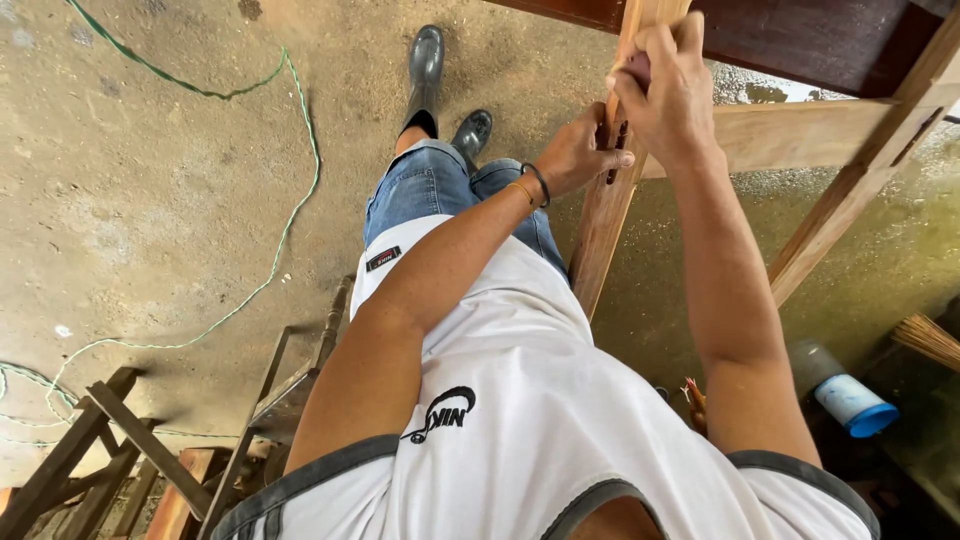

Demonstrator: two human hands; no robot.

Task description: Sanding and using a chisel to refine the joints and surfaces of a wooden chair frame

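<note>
Below me is a stained concrete floor (150, 200) with a green cord (280, 240) snaking across it from the top left down to the lower left. I am looking straight down my own body: white shirt, jeans, and dark rubber boots (440, 85) planted on the floor.

In front of me stands a pale wooden frame (800, 135). One slanted post (605, 215) runs from the top of the view down toward my waist, and a rail joins it from the right. Above the frame sits a dark brown board (800, 40).

My left hand (578, 155), with a dark band and a thin cord at the wrist, is wrapped loosely against the left face of the post, fingers curled onto the wood beside a dark slot (620, 150) cut into it. My right hand (665, 90) is closed higher up on the same post, thumb and fingers pinched over its edge; I cannot tell whether it holds a small thing against the wood, as the fingers hide that spot.

At lower left are dark wooden pieces and a metal stand (130, 450). At lower right a grey tube with a blue cap (850, 400) lies on the ground, with broom bristles (930, 340) just beyond it.
</note>
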